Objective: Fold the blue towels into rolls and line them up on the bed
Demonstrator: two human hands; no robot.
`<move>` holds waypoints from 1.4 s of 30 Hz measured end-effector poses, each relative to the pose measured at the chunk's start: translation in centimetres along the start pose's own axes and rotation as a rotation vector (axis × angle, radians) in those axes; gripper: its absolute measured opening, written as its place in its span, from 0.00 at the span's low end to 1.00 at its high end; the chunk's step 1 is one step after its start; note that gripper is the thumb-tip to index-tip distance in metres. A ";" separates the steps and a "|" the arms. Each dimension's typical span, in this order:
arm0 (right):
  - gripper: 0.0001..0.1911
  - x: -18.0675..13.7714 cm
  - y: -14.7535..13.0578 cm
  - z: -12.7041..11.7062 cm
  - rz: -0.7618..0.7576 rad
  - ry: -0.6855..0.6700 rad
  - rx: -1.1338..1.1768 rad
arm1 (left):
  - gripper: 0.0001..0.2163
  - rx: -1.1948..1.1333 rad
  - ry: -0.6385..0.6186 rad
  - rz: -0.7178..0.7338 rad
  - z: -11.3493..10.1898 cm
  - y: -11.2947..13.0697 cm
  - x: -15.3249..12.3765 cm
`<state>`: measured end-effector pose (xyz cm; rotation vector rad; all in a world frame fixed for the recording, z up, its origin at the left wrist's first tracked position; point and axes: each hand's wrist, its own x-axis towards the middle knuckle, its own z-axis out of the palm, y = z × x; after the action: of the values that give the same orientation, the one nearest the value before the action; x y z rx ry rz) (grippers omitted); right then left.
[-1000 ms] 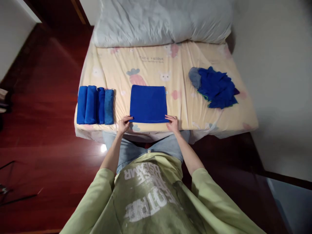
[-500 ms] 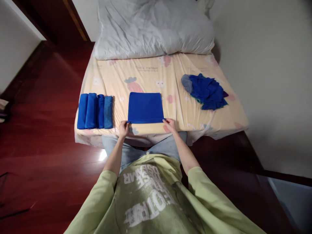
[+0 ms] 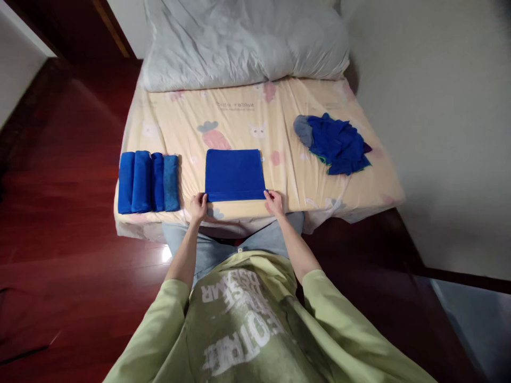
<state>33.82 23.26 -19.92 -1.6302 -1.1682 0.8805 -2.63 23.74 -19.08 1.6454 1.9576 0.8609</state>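
Observation:
A blue towel (image 3: 233, 170) lies flat as a rectangle near the front edge of the bed, with a narrow strip folded over along its near side. At its near left corner, my left hand (image 3: 198, 206) pinches the folded strip. My right hand (image 3: 274, 202) has fingers closed on the near right corner. Left of it, several rolled blue towels (image 3: 141, 181) lie side by side. A crumpled pile of blue cloths (image 3: 337, 143), with a greyish one at its left end, rests on the right of the bed.
The bed has a cream sheet (image 3: 175, 125) with carrot and rabbit prints. A large grey-white quilt (image 3: 243, 45) is bunched across its far side. A pale wall (image 3: 431, 133) stands to the right, and dark red floor (image 3: 72, 213) lies to the left.
The strip folded along the towel's near edge looks wider and flatter. Both hands have moved slightly away from my body with it. The camera view has shifted a little.

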 end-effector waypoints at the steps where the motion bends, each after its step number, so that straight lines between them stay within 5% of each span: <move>1: 0.29 0.1 0.2 0.1 0.003 0.010 0.008 | 0.12 0.003 0.015 -0.004 0.1 -0.1 0.0; 42: 0.28 0.3 1.2 1.3 0.060 0.101 -0.004 | 0.16 -0.107 0.065 -0.091 0.9 -1.2 0.5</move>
<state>33.12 23.76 -21.50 -1.7005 -1.0573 0.8238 -2.97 24.29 -20.48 1.4735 1.9774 0.9775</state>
